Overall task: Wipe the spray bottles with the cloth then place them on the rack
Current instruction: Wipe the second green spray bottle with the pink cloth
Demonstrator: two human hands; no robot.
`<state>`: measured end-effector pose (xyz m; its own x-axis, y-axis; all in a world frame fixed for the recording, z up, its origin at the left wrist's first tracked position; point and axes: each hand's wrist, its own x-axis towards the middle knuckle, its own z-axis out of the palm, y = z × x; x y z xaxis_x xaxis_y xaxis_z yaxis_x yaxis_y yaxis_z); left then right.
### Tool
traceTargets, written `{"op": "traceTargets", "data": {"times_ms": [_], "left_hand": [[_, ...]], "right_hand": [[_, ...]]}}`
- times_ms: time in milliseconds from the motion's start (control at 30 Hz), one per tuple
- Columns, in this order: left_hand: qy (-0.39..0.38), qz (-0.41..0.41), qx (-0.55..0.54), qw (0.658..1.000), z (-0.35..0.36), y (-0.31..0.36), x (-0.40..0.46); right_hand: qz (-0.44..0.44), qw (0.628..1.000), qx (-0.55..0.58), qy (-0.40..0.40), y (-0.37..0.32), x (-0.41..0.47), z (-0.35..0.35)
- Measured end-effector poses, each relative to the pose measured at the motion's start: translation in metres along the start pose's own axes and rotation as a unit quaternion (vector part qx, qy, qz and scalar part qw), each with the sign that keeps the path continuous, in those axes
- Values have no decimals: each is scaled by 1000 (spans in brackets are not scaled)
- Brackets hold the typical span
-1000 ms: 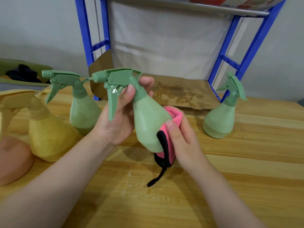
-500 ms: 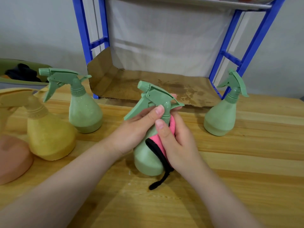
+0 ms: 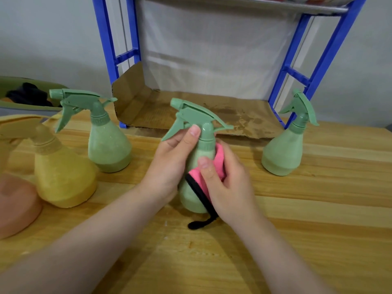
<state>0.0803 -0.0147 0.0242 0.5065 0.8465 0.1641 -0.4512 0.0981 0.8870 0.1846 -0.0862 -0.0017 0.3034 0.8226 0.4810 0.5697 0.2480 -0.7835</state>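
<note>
A green spray bottle [image 3: 198, 128] stands upright on the wooden table in the middle, its nozzle pointing left. My left hand [image 3: 169, 164] grips its neck and left side. My right hand [image 3: 227, 183] presses a pink cloth with black trim [image 3: 214, 166] against the bottle's right side. Two more green spray bottles stand on the table, one at the left [image 3: 106, 143] and one at the right [image 3: 286, 149]. A yellow spray bottle [image 3: 61, 172] stands at the near left. The blue rack [image 3: 318, 66] is behind, its bottom shelf lined with brown cardboard [image 3: 191, 111].
An orange rounded object [image 3: 14, 204] lies at the far left edge. A green bin holding dark items [image 3: 25, 96] sits behind the left bottles. The rack's upper shelf [image 3: 244, 5] runs across the top. A grey wall closes the back.
The held bottle came down from mid-air to stand on the table and turned upright. My right hand with the cloth has shifted up along its side toward the neck.
</note>
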Motion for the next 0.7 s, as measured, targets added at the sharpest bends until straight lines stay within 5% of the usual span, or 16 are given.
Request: {"op": "traceTargets", "data": {"times_ms": [233, 367, 700], "left_hand": [[46, -15, -109, 993, -9, 8, 11], [71, -40, -166, 983, -11, 11, 14], [-13, -13, -40, 999, -12, 9, 10]], "right_hand": [[9, 989, 30, -144, 2, 2, -15], [19, 993, 66, -96, 2, 2, -9], [-21, 996, 84, 12, 11, 8, -2]]}}
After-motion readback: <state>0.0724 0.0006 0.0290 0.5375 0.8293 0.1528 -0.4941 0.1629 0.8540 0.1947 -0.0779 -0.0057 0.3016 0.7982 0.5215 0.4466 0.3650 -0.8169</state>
